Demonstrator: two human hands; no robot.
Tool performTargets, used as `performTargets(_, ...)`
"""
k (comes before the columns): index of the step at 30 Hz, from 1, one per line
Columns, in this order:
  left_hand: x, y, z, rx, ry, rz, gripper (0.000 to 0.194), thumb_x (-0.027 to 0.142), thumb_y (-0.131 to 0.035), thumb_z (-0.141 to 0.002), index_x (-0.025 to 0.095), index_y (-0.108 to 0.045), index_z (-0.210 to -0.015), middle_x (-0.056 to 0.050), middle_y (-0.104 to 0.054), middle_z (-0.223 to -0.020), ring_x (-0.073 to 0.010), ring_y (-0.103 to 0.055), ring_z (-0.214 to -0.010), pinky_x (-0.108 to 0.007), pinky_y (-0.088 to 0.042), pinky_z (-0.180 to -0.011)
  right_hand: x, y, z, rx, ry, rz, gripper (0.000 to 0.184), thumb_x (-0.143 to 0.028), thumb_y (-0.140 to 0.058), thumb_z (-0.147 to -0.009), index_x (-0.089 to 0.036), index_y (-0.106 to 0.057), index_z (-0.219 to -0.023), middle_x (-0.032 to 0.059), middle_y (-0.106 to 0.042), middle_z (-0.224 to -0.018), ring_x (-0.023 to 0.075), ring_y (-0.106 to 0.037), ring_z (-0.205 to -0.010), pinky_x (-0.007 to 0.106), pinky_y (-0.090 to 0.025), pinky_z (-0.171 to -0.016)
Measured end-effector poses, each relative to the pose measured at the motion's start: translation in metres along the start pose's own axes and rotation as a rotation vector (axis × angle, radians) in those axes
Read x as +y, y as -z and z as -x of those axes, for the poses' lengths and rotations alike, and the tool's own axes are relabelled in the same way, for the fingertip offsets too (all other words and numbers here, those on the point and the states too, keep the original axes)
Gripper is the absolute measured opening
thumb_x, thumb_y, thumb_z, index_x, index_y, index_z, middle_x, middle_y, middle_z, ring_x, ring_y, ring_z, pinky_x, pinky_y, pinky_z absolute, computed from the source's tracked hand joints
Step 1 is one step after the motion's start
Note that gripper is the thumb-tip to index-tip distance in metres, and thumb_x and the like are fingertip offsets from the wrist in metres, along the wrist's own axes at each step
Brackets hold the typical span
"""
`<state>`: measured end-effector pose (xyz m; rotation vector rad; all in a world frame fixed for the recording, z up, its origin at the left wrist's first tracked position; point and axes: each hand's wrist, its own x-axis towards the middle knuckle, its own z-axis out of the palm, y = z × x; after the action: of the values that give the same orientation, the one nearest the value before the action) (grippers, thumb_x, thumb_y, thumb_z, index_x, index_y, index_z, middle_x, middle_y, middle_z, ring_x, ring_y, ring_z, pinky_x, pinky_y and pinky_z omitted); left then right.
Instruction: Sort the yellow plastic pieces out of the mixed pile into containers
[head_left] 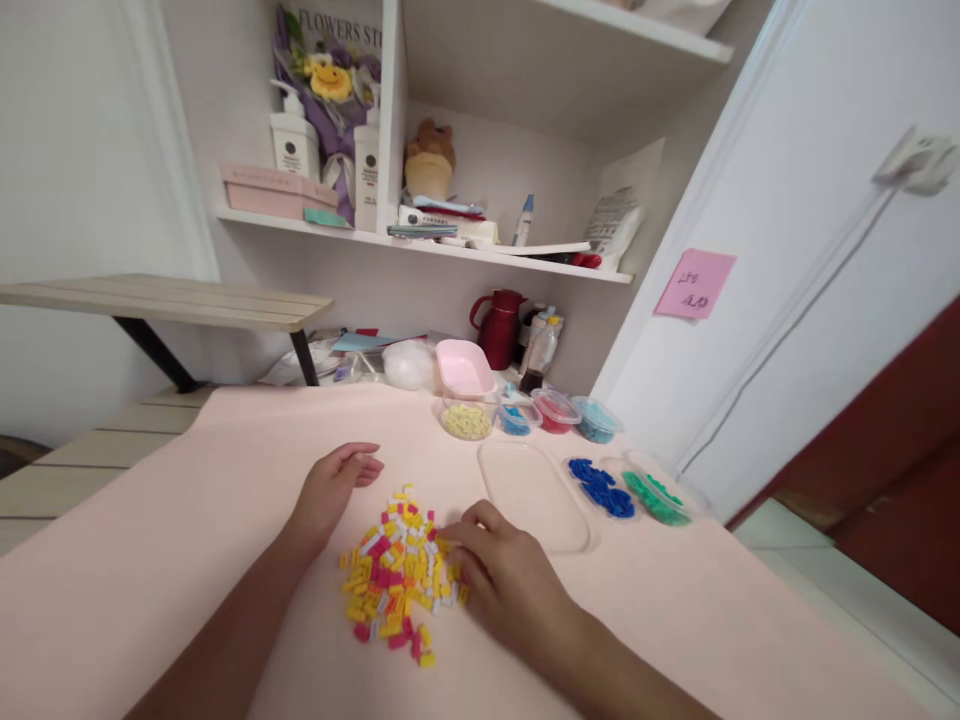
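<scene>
Reaching in low over the right edge of the pile of small blocks (397, 575), your right hand (517, 580) has its fingers bent and its fingertips beside a red piece; blur and the angle hide the grip, so whether it pinches a block cannot be told. The pile lies loose on the pink worktop (247, 445), between your two hands, with yellow, white, red and orange pieces mixed. Your left hand (337, 480) hovers just beyond its upper left, fingers loosely together, with nothing visible in them. To handle such small pieces well, choose those at the rim, pinch lightly by the sides with thumb and index finger, and lift straight up so neighbours do not scatter. Mind your right wrist near the shallow tray (536, 495), and let your left hand steady the pile's far side.
</scene>
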<state>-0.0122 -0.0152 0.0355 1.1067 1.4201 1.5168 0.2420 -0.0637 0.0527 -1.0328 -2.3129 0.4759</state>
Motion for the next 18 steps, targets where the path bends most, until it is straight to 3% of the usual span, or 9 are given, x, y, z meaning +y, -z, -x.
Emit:
performTargets(9, 0.001, 0.0, 0.002, -0.019, -0.002, -0.037, 0.033, 0.04, -0.059, -0.078, 0.015, -0.069, -0.097, -0.007, -0.074, -0.082, -0.0195, -0.068, -0.08, -0.036, -0.052, -0.083, 0.009, 0.015, 0.017, -0.277, -0.071, 0.136, 0.031, -0.018, -0.055, -0.083, -0.029, -0.064, -0.112, 0.0022, -0.06, -0.106, 0.0161, -0.062, -0.085, 0.025, -0.044, -0.076)
performTargets(18, -0.001, 0.001, -0.002, -0.038, -0.013, -0.115, 0.035, 0.043, -0.059, -0.078, 0.018, -0.068, -0.1, -0.007, -0.074, -0.087, -0.0203, -0.069, -0.084, -0.038, -0.051, -0.087, 0.004, 0.02, 0.018, -0.265, -0.038, 0.08, 0.023, -0.014, -0.058, -0.079, -0.027, -0.064, -0.097, -0.0015, -0.059, -0.103, 0.0128, -0.059, -0.082, 0.023, -0.041, -0.073)
